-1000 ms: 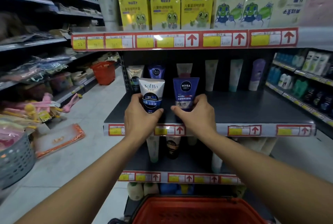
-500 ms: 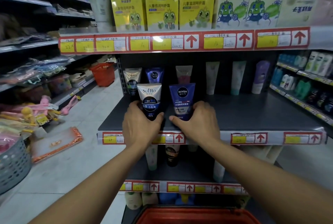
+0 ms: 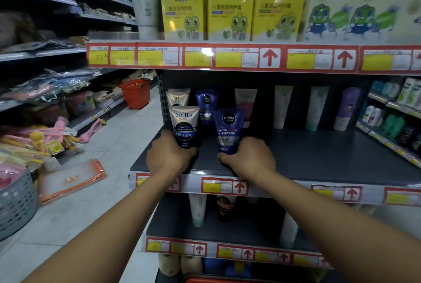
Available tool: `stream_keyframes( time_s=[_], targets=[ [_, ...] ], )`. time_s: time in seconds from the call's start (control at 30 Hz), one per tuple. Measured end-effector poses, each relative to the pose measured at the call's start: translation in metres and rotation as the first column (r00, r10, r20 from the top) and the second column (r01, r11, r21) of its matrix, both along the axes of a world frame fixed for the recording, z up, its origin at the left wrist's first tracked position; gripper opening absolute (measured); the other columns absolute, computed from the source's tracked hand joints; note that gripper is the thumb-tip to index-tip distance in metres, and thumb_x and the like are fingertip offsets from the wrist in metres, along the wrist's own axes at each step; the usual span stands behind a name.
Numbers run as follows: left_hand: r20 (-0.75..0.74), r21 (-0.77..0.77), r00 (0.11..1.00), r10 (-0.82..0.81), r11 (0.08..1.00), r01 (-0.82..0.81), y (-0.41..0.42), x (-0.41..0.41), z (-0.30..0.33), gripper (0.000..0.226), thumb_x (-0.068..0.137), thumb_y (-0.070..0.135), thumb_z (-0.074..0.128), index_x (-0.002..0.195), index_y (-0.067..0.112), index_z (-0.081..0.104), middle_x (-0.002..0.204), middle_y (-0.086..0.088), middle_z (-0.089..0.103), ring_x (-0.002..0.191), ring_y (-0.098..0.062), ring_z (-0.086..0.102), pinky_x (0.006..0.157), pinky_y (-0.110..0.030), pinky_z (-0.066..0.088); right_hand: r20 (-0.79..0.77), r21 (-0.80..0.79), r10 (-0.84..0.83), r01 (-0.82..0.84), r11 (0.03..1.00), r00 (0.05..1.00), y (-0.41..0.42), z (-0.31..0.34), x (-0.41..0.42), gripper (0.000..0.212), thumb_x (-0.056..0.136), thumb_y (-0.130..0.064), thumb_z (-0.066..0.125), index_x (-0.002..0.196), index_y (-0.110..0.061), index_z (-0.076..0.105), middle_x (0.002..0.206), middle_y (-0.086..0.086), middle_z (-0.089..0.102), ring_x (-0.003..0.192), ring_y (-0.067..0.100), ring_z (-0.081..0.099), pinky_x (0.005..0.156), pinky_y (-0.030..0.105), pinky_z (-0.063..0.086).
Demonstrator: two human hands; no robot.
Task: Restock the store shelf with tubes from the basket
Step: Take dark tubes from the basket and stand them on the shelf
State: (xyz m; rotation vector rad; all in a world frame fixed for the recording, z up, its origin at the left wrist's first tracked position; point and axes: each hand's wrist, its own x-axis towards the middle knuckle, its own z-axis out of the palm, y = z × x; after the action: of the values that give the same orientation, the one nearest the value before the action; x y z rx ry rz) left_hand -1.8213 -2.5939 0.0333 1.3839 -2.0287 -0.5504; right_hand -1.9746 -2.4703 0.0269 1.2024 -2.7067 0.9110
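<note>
My left hand [image 3: 169, 154] grips the base of a silver and black Softto tube [image 3: 184, 123], standing upright on the dark middle shelf [image 3: 319, 157]. My right hand [image 3: 249, 157] grips the base of a blue Nivea Men tube [image 3: 228, 128], also upright on that shelf. Behind them stand another Softto tube [image 3: 177, 97] and another Nivea tube [image 3: 206, 103]. Only a thin sliver of the red basket [image 3: 227, 280] shows at the bottom edge.
Several pale tubes [image 3: 282, 106] line the back of the shelf to the right. Yellow boxes [image 3: 230, 12] fill the shelf above. More tubes [image 3: 197, 209] stand on the shelf below. A red basket [image 3: 135, 93] and a grey basket [image 3: 16, 203] sit in the left aisle.
Both hands have pushed the two tubes further back onto the shelf and slightly apart. The view has tilted up, so the red basket below has nearly left the frame.
</note>
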Motion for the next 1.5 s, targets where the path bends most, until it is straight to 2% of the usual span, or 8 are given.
stream_keyframes(
  time_s=[0.1,0.27,0.37,0.53,0.63,0.83,1.0,1.5],
  targets=[
    [0.026,0.019,1.0,0.004,1.0,-0.004,-0.024,0.001,0.004,0.076,0.064,0.056,0.09,0.122,0.017,0.059,0.117,-0.009,0.071,0.106,-0.034,0.068,0.074,-0.036,0.052,0.027,0.001,-0.003,0.003,1.0,1.0,-0.022,0.003,0.0,0.042,0.066,-0.061,0.078,0.083,-0.024,0.067,0.085,-0.003,0.069,0.078,0.02,0.066,0.064,0.032,0.055],
    [0.031,0.042,0.999,-0.01,0.999,0.009,-0.061,-0.001,0.003,0.08,0.06,0.059,0.091,0.122,0.017,0.063,0.117,-0.009,0.072,0.103,-0.032,0.069,0.076,-0.036,0.055,0.046,0.01,0.003,-0.004,1.0,0.999,-0.06,0.002,-0.004,0.041,0.069,-0.057,0.081,0.091,-0.025,0.066,0.09,-0.003,0.068,0.078,0.02,0.064,0.066,0.029,0.052],
    [0.039,0.044,0.999,-0.027,0.999,0.025,-0.08,-0.003,0.002,0.08,0.061,0.056,0.091,0.124,0.015,0.063,0.119,-0.009,0.07,0.104,-0.031,0.069,0.073,-0.033,0.05,0.009,-0.001,0.01,-0.01,1.0,1.0,-0.08,-0.001,-0.012,0.041,0.069,-0.058,0.08,0.092,-0.026,0.069,0.093,-0.001,0.072,0.082,0.021,0.068,0.066,0.029,0.053],
    [0.036,0.036,0.999,-0.021,0.999,0.02,-0.103,-0.012,0.002,0.075,0.063,0.053,0.091,0.121,0.014,0.063,0.117,-0.009,0.069,0.105,-0.032,0.068,0.074,-0.033,0.049,-0.024,0.001,0.023,-0.023,1.0,0.999,-0.107,-0.003,-0.023,0.044,0.07,-0.059,0.078,0.097,-0.025,0.071,0.094,0.001,0.073,0.082,0.021,0.069,0.064,0.027,0.051],
    [0.018,-0.001,1.0,-0.005,1.0,0.005,-0.108,-0.018,-0.004,0.073,0.066,0.054,0.089,0.12,0.014,0.061,0.117,-0.009,0.07,0.107,-0.032,0.068,0.079,-0.035,0.051,-0.02,-0.014,0.029,-0.029,0.999,0.999,-0.119,-0.008,-0.025,0.054,0.065,-0.064,0.075,0.104,-0.027,0.071,0.097,-0.001,0.072,0.082,0.02,0.069,0.066,0.029,0.057],
    [-0.034,-0.043,0.998,-0.058,0.997,0.057,-0.114,-0.02,-0.012,0.072,0.071,0.052,0.085,0.125,0.015,0.056,0.12,-0.008,0.069,0.109,-0.031,0.067,0.081,-0.037,0.052,-0.029,-0.056,0.079,-0.08,0.995,0.996,-0.119,-0.017,-0.029,0.042,0.067,-0.065,0.068,0.088,-0.029,0.07,0.083,-0.008,0.07,0.072,0.012,0.065,0.056,0.025,0.049],
    [-0.049,-0.07,0.995,-0.091,0.994,0.087,-0.111,-0.019,-0.014,0.067,0.075,0.052,0.081,0.128,0.019,0.056,0.121,-0.006,0.071,0.108,-0.031,0.068,0.086,-0.038,0.054,-0.074,-0.05,0.097,-0.101,0.994,0.993,-0.118,-0.018,-0.03,0.039,0.076,-0.063,0.071,0.091,-0.028,0.07,0.084,-0.007,0.068,0.071,0.011,0.062,0.058,0.024,0.048],
    [-0.047,-0.095,0.993,-0.111,0.99,0.106,-0.109,-0.02,-0.012,0.074,0.074,0.06,0.078,0.132,0.021,0.054,0.122,-0.004,0.071,0.11,-0.03,0.068,0.087,-0.04,0.057,-0.173,-0.073,0.11,-0.124,0.99,0.979,-0.12,-0.022,-0.031,0.045,0.079,-0.066,0.066,0.104,-0.03,0.074,0.095,-0.005,0.073,0.076,0.014,0.062,0.064,0.027,0.053]
  ],
)
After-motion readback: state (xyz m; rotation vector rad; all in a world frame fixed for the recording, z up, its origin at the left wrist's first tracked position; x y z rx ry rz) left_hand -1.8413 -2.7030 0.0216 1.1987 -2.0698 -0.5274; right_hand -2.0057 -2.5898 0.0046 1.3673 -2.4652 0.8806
